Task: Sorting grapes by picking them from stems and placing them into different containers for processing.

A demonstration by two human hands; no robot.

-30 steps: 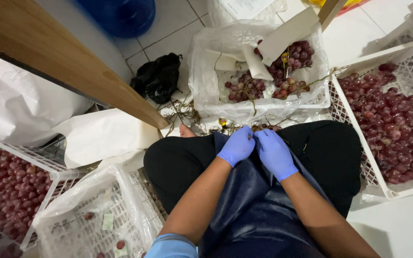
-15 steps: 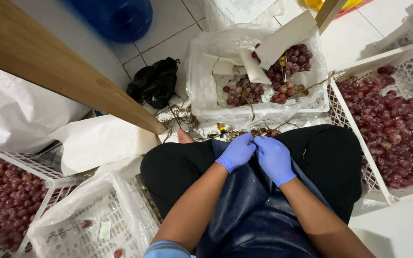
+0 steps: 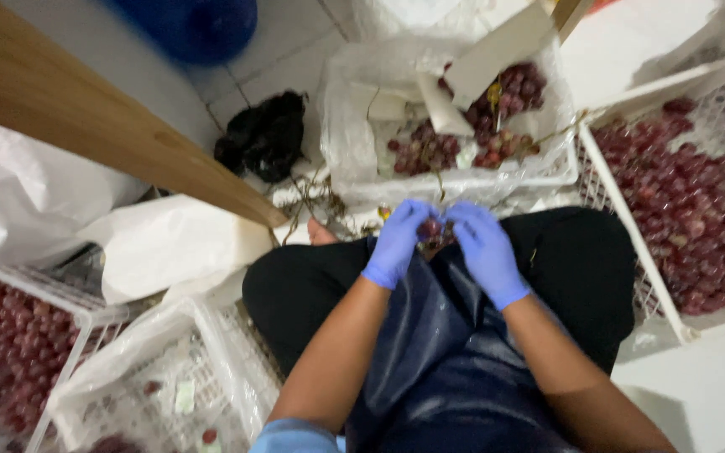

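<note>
I sit cross-legged on the floor in black trousers with a dark blue apron over my lap. My left hand and my right hand, both in blue gloves, meet over my lap and pinch a small bunch of red grapes between the fingertips. Just beyond my hands stands a plastic-lined white crate holding grape bunches and pieces of white card.
A white crate full of loose red grapes sits at my right. At my left are another crate of grapes and a plastic-lined crate with few grapes. A wooden board, a black bag and loose stems lie ahead.
My hands stay together over my lap, working at the small grape bunch. The view has shifted slightly; nothing else has moved.
</note>
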